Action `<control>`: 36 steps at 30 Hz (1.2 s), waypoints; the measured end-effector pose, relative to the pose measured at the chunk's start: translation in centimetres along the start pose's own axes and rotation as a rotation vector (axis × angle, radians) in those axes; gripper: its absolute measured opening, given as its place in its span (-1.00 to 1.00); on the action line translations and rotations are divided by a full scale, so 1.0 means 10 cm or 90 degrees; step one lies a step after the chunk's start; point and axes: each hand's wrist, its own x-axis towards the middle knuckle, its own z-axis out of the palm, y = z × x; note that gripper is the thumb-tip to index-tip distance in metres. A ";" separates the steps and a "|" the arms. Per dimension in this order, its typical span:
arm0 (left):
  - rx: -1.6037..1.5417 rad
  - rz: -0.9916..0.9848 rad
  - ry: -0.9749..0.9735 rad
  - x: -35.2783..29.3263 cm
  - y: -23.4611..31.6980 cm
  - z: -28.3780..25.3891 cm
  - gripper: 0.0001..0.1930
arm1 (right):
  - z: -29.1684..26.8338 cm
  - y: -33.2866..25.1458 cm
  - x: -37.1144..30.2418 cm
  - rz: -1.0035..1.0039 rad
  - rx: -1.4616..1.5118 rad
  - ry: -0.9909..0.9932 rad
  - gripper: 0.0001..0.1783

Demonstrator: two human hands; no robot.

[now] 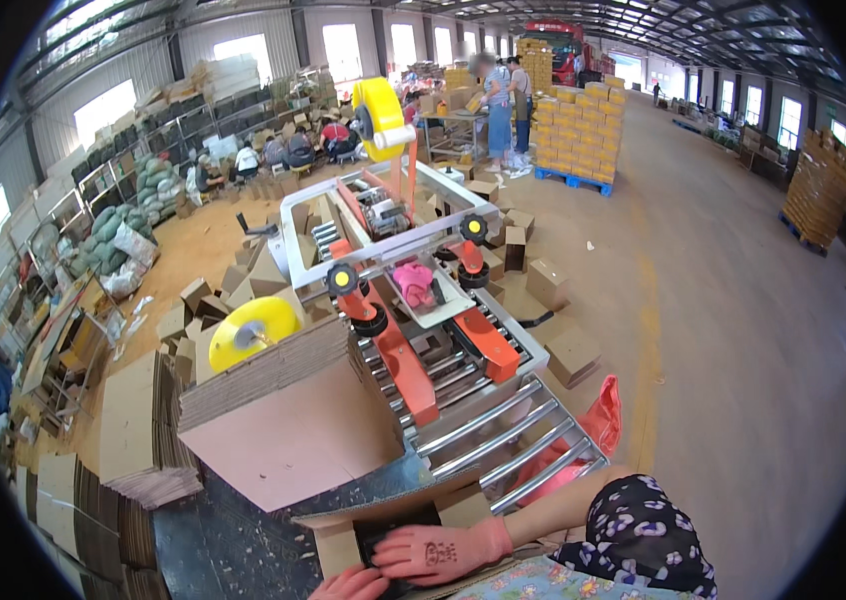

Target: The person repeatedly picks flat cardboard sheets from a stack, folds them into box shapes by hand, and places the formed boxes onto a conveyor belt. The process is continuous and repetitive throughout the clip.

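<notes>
A long hall with a metal truss roof encloses the scene, its grey floor (733,350) running far to the right; at the far side, stacked yellow cartons (583,130) stand on a blue pallet (573,180), which seems to keep them off the ground. The roller machine (398,362) stands just beyond the desk (205,545); its near rollers (493,440) come up beside the desk edge, presumably so boxes can slide across. The desk is dark and strewn with pale scraps. Flattened cardboard (288,425) stands on edge on it, broad face to the near side, likely put there to be within reach. A yellow reel (233,345) sits left of the machine, and another yellow roll (379,105) is mounted high above, its tape running down into the frame.

Nearest is an open carton (340,550), at the near edge of the desk, close against the person, flap raised on its far side. The gloved right hand (433,553) lies flat over something black inside, perhaps to steady it; its grip is wide, fingers stretched. The gloved left hand (351,585) is cut off by the lower edge, so I cannot tell its grip.
</notes>
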 end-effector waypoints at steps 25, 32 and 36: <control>0.103 0.178 0.583 4.19 -1.04 0.79 -0.74 | -0.70 1.28 -1.60 0.477 -0.509 0.700 -0.64; -0.069 -0.213 0.356 2.17 -1.94 0.86 -0.76 | -0.59 1.75 0.16 0.321 -0.075 0.575 -0.57; 0.096 -0.542 0.478 1.35 -2.24 0.51 -0.79 | -0.26 2.05 1.72 0.253 -0.422 0.268 -0.27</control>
